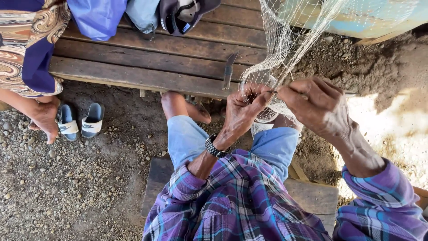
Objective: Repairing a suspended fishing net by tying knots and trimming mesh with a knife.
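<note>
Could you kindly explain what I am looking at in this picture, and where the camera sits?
The camera sits on a person's head, looking down at their own lap and hands. The left hand, wearing a wristwatch, pinches a pale fishing net that hangs from above. The right hand holds a thin netting needle against the mesh. A knife rests on the wooden bench ahead. Another person sits at the bench's left end, with slide sandals on the gravel.

Knife stuck upright in wooden bench; slippers on gravel; cap on bench.
</note>
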